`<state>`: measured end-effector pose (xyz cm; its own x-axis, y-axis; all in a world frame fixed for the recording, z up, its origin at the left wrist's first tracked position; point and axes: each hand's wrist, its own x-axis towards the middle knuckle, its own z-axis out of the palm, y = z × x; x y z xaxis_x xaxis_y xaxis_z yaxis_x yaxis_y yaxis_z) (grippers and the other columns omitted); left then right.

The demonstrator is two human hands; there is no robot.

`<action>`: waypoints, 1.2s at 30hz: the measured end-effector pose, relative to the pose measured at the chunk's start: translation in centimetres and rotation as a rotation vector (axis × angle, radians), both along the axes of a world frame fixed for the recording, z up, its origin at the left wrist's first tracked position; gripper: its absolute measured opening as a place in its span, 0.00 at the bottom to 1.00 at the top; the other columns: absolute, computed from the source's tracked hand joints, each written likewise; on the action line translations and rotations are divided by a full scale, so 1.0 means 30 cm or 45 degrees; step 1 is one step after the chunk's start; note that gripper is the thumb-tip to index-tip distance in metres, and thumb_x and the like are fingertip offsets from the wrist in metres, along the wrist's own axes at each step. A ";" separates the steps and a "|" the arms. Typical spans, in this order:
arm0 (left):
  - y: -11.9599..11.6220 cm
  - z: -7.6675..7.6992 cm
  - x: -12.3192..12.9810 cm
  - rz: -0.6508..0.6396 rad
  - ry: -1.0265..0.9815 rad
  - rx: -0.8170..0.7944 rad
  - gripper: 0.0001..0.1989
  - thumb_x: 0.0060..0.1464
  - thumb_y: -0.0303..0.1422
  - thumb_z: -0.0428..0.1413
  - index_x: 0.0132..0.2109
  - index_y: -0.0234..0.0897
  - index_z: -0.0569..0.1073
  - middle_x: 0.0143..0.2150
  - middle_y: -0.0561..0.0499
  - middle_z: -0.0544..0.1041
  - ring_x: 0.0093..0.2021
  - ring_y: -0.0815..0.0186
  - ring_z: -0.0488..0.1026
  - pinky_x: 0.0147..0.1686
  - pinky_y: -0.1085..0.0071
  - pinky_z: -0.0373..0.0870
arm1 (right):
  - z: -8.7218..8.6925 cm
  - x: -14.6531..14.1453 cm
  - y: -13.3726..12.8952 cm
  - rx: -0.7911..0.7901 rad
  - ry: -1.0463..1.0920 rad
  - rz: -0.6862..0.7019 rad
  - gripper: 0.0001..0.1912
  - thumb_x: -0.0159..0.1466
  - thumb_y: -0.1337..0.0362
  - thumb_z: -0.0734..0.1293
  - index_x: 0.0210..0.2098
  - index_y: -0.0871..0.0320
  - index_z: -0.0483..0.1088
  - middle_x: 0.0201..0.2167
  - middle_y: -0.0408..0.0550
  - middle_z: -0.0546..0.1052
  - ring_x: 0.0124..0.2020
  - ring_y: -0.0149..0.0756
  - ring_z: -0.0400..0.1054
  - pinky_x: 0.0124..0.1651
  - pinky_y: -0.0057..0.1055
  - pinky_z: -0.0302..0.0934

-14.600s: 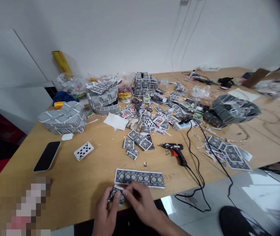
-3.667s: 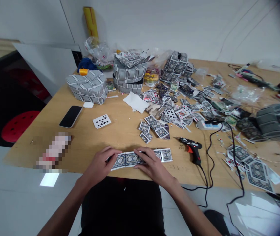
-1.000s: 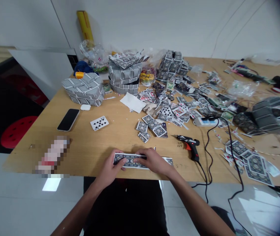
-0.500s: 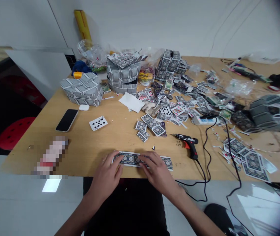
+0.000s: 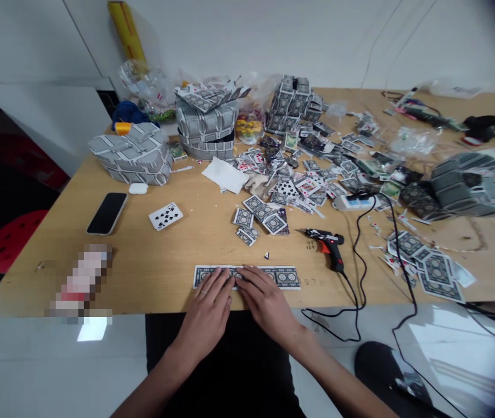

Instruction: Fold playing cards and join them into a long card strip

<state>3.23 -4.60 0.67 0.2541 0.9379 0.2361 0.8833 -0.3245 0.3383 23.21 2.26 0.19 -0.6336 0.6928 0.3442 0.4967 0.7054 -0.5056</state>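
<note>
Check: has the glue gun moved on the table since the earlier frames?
No. The glue gun lies at the same spot, right of the card strip and below the power strip; only the camera shifted.

Two bare forearms enter from the bottom edge, with no sleeves in view as far up as the arms show. The left hand (image 5: pixel 207 310) wears a thin, pale ring on one finger. The right hand (image 5: pixel 268 303) wears no ring or watch, and neither wrist carries a band. Nails are short and plain. Below the arms, dark clothing (image 5: pixel 225 371), black or near black, covers the lap, without any visible pattern or marking.
</note>
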 end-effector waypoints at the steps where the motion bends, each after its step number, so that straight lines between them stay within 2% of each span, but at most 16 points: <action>1: -0.002 -0.001 0.002 0.004 0.005 0.003 0.25 0.71 0.27 0.50 0.71 0.35 0.68 0.73 0.43 0.70 0.74 0.54 0.65 0.71 0.51 0.67 | -0.002 0.000 0.000 -0.011 0.014 0.002 0.19 0.74 0.73 0.64 0.62 0.55 0.74 0.62 0.55 0.78 0.66 0.52 0.71 0.68 0.59 0.69; 6: -0.001 0.001 0.007 0.011 0.051 0.009 0.23 0.71 0.28 0.50 0.69 0.33 0.70 0.72 0.42 0.71 0.73 0.53 0.67 0.70 0.50 0.67 | -0.022 -0.003 -0.006 -0.084 0.109 -0.026 0.20 0.74 0.74 0.64 0.61 0.52 0.75 0.63 0.53 0.78 0.67 0.49 0.70 0.71 0.59 0.65; 11: 0.003 0.006 0.005 0.010 0.063 0.002 0.22 0.71 0.28 0.50 0.68 0.34 0.72 0.71 0.43 0.73 0.72 0.52 0.68 0.69 0.50 0.68 | -0.038 -0.007 -0.012 -0.130 0.242 -0.069 0.16 0.74 0.72 0.65 0.57 0.52 0.77 0.61 0.52 0.80 0.67 0.47 0.71 0.72 0.58 0.64; 18: 0.002 0.013 0.017 0.020 0.083 0.017 0.22 0.71 0.28 0.49 0.69 0.34 0.72 0.71 0.43 0.73 0.72 0.53 0.68 0.70 0.52 0.66 | -0.034 -0.009 -0.010 -0.168 0.281 -0.087 0.14 0.73 0.72 0.66 0.53 0.53 0.79 0.60 0.52 0.80 0.66 0.45 0.72 0.72 0.54 0.64; 23: 0.011 0.016 0.011 -0.001 0.062 0.006 0.21 0.71 0.28 0.51 0.66 0.34 0.74 0.69 0.43 0.75 0.70 0.51 0.70 0.67 0.49 0.68 | -0.025 -0.010 -0.009 -0.170 0.267 -0.095 0.13 0.73 0.72 0.65 0.52 0.54 0.79 0.60 0.53 0.81 0.65 0.45 0.73 0.71 0.54 0.66; 29: 0.059 0.041 -0.014 0.025 -0.056 -0.052 0.15 0.71 0.28 0.52 0.58 0.43 0.79 0.63 0.45 0.80 0.62 0.53 0.74 0.60 0.51 0.71 | -0.015 -0.015 -0.013 -0.155 0.249 -0.101 0.15 0.73 0.73 0.64 0.53 0.53 0.77 0.59 0.53 0.80 0.65 0.45 0.72 0.71 0.54 0.66; 33: 0.095 0.044 -0.027 0.046 -0.146 -0.087 0.09 0.70 0.29 0.56 0.50 0.43 0.81 0.57 0.48 0.82 0.55 0.55 0.75 0.55 0.53 0.71 | -0.004 -0.017 -0.007 -0.161 0.209 -0.096 0.16 0.71 0.74 0.65 0.53 0.52 0.76 0.59 0.52 0.79 0.64 0.46 0.72 0.69 0.54 0.67; 36: 0.107 0.042 -0.033 0.036 -0.200 -0.081 0.07 0.68 0.28 0.58 0.48 0.43 0.80 0.55 0.48 0.82 0.55 0.55 0.75 0.55 0.54 0.70 | 0.008 -0.019 0.002 -0.174 0.183 -0.086 0.14 0.71 0.73 0.66 0.51 0.53 0.76 0.58 0.53 0.79 0.61 0.47 0.73 0.67 0.53 0.68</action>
